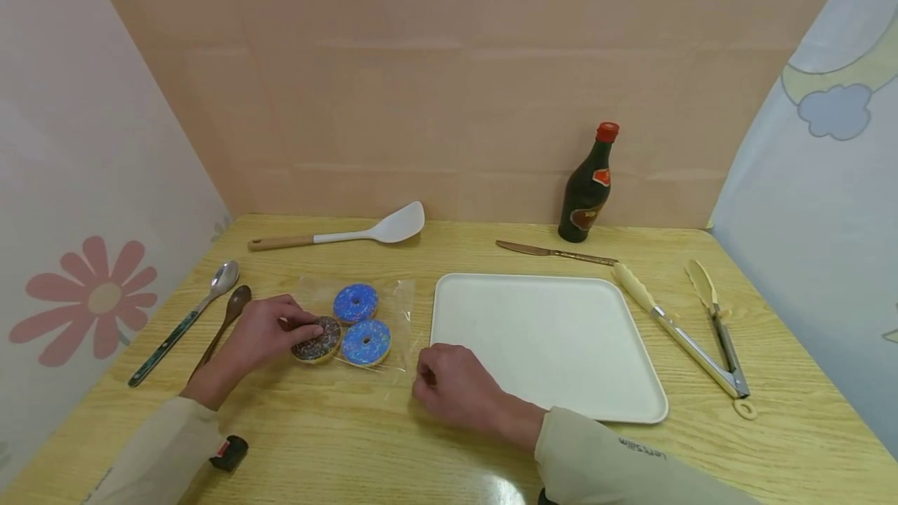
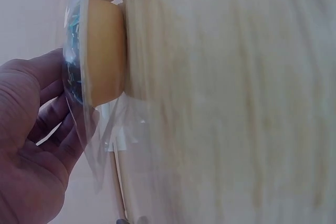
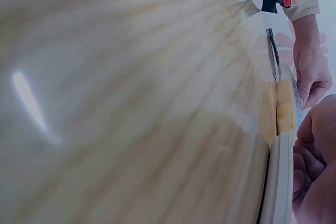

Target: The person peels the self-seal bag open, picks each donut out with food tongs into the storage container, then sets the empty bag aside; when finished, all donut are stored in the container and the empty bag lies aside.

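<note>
A clear plastic bag (image 1: 400, 310) lies on the table with three toy donuts in it: a brown sprinkled donut (image 1: 319, 345), a darker blue one (image 1: 355, 303) and a lighter blue one (image 1: 366, 342). At the bag's left side my left hand (image 1: 270, 333) pinches the bag by the brown donut, thumb on top. In the left wrist view, the fingers bend around the film beside a donut (image 2: 106, 51). My right hand (image 1: 452, 384), fingers curled, rests at the left edge of a white tray (image 1: 540, 333). Nothing shows in that hand.
Left of the bag lie a green-handled spoon (image 1: 178, 333) and a wooden spoon (image 1: 237, 304). Behind are a white spatula (image 1: 396, 226), a copper-coloured knife (image 1: 547, 251) and a dark bottle with red cap (image 1: 585, 193). Tongs (image 1: 691, 345) lie spread right of the tray.
</note>
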`<state>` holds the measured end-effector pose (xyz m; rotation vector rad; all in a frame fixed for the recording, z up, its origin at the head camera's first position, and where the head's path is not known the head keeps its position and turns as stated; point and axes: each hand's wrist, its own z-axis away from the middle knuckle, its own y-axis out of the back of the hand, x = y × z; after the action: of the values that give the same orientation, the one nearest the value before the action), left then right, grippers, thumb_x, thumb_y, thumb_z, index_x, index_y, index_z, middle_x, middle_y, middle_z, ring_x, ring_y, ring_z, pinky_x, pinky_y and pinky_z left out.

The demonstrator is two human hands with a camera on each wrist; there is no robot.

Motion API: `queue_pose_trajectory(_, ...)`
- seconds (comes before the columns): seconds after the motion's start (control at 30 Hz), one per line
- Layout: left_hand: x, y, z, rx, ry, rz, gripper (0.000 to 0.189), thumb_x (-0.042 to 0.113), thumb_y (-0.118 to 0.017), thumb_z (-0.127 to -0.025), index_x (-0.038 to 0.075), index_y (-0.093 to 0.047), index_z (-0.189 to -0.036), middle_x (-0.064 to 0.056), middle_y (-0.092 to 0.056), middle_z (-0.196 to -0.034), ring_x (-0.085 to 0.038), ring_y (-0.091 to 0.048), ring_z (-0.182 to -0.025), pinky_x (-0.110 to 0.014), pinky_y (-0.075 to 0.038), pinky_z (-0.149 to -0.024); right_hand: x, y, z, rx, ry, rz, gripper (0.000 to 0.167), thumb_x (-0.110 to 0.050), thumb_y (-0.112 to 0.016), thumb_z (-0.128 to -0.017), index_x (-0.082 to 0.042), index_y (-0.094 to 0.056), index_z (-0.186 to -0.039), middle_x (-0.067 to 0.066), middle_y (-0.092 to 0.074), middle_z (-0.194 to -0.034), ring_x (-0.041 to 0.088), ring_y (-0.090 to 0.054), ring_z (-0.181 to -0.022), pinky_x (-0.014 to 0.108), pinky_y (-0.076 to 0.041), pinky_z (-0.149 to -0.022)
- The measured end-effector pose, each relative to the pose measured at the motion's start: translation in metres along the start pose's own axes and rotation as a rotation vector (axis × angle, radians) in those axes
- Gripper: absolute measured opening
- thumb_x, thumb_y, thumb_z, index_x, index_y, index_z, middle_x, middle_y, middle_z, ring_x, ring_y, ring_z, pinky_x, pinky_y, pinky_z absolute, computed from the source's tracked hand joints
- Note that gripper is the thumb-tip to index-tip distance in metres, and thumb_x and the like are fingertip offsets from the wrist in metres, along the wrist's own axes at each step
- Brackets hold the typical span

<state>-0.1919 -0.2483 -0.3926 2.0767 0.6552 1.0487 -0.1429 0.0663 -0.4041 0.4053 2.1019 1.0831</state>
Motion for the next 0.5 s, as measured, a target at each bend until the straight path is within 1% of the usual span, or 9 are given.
queue_pose_trajectory(0.13,-0.001,0.000,0.001,-0.006,0.015,0.037,0.007,0.008,-0.080,-0.076,0.008,-0.077,-0.082,0.010,-0.058,-0.074,-0.007,-0.056,-0.063,-0.026,-0.050,-0.057,0.001,0.002,0.002,-0.028,-0.034,-0.025,0.015,-0.003,-0.059,-0.075,-0.016,-0.057,-0.067,-0.012,-0.045,-0.063,0.003,-0.043,-0.057,0.016,-0.037,-0.053)
queue_pose_trajectory(0.27,-0.001,0.000,0.002,-0.021,0.033,0.056,0.007,0.008,-0.080,-0.077,0.008,-0.077,-0.083,0.009,-0.058,-0.075,-0.007,-0.057,-0.064,-0.026,-0.050,-0.057,0.002,0.005,-0.002,-0.038,-0.062,-0.076,0.012,-0.007,-0.059,-0.078,-0.015,-0.059,-0.069,-0.013,-0.047,-0.063,0.003,-0.044,-0.056,0.018,-0.038,-0.054)
queue_pose_trajectory(0.37,-0.001,0.001,0.001,-0.027,0.038,0.062,0.007,0.009,-0.080,-0.077,0.008,-0.077,-0.083,0.009,-0.058,-0.075,-0.008,-0.057,-0.064,-0.026,-0.050,-0.057,0.001,0.007,-0.009,-0.045,-0.102,-0.135,0.009,-0.013,-0.061,-0.082,-0.013,-0.064,-0.074,-0.012,-0.049,-0.064,0.005,-0.046,-0.057,0.020,-0.041,-0.056)
queue_pose_trajectory(0.5,-0.002,0.001,0.000,-0.027,0.034,0.061,0.007,0.008,-0.080,-0.076,0.008,-0.077,-0.083,0.008,-0.057,-0.075,-0.008,-0.057,-0.064,-0.026,-0.049,-0.056,0.003,0.008,-0.023,-0.046,-0.165,-0.193,0.016,-0.021,-0.063,-0.087,-0.009,-0.067,-0.078,-0.010,-0.053,-0.065,0.006,-0.048,-0.057,0.023,-0.043,-0.057)
